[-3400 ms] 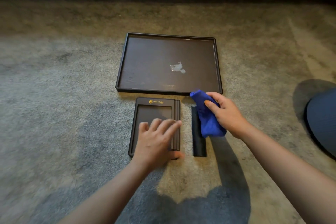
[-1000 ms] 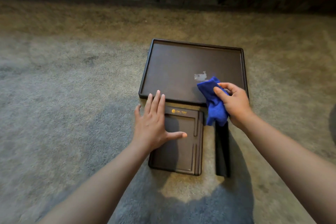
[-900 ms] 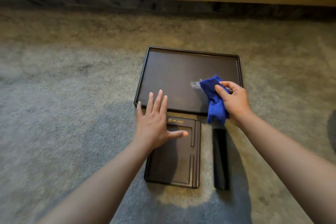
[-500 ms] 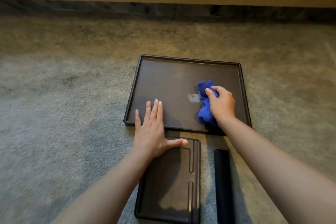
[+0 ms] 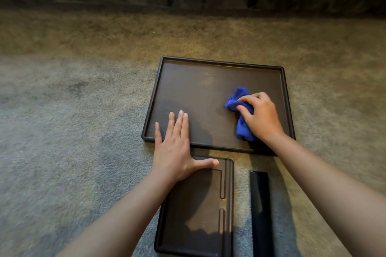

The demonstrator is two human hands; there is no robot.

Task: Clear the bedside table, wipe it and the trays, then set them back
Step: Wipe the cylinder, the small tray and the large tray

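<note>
On the carpet (image 5: 62, 131), a large dark rectangular tray (image 5: 200, 89) lies flat with a low raised rim. A person's right hand (image 5: 261, 117) rests inside it toward its right side, fingers closed around a bunched blue cloth (image 5: 240, 108) that is pressed against the tray floor. The left hand (image 5: 175, 144) lies flat and open, fingers spread, its fingertips on the tray's near left corner and its thumb stretched across the top edge of a smaller dark tray (image 5: 198, 215), which sits just in front of the large one. That smaller tray has two narrow slots along its right side. Just beside it on the right lies a slim black bar (image 5: 261, 210), apart from both trays. Beyond the large tray, a dark baseboard strip (image 5: 188, 0) runs along the far edge of the carpet.
</note>
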